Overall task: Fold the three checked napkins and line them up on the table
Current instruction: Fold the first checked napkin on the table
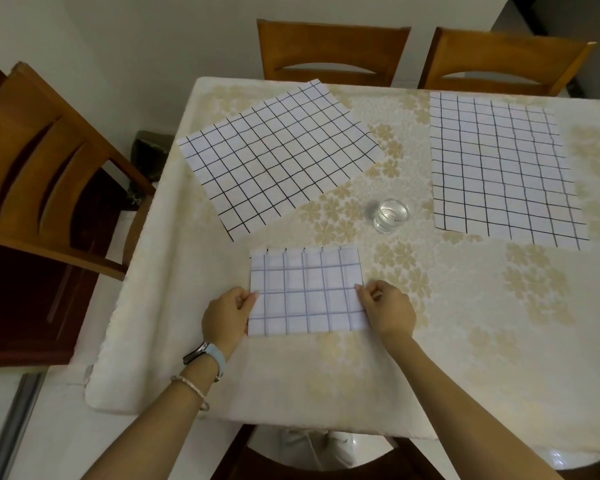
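A folded checked napkin (307,292) lies flat near the table's front edge, its pale underside facing up. My left hand (227,315) pinches its left edge and my right hand (388,308) pinches its right edge. Two more checked napkins lie unfolded farther back: one turned at an angle at the back left (278,157), one lying square at the back right (499,168).
A glass of water (390,214) stands between the two unfolded napkins, just beyond the folded one. The table has a cream flowered cloth (465,323). Wooden chairs stand at the left (49,161) and along the far side (333,51).
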`<state>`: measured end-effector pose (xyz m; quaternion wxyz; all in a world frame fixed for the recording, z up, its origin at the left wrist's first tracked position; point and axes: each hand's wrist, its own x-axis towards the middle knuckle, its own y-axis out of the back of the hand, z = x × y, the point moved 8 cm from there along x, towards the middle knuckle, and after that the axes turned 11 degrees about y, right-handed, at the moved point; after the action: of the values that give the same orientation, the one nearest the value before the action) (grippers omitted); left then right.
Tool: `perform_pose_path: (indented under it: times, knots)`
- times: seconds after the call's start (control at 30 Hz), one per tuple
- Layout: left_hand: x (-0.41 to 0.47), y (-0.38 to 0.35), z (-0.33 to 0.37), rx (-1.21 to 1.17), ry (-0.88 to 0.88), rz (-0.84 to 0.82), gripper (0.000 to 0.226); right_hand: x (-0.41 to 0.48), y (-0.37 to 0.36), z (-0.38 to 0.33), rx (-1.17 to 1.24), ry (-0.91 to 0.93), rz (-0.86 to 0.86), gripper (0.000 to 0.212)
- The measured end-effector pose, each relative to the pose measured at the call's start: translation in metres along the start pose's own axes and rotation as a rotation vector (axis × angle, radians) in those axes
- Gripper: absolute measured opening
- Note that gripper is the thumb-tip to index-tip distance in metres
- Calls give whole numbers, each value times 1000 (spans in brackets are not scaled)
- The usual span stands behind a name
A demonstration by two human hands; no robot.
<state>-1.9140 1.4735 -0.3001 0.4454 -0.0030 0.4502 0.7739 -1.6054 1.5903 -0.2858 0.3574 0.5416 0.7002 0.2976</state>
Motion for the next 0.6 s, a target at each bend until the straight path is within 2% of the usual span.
perform_pose_path:
  times: [0.13,0.3,0.43,0.47,0.53,0.6]
  knots:
    - [-4,2,10,73,-28,128,42,3,1,-3,-100,-2,6,36]
    - [-2,1,10,121,10,181,39,6,-3,-3,-153,-23,-4,37]
    - [-8,13,14,141,27,307,24,8,-5,-1,-157,-34,-6,37]
    - [-12,16,22,176,-50,367,22,8,-5,0,-154,-32,-5,37]
    - [-24,4,49,226,-359,405,23,9,-5,1,-153,-27,-3,36]
    - [-36,-29,73,266,-649,234,33,9,-6,2,-157,-22,-1,36]
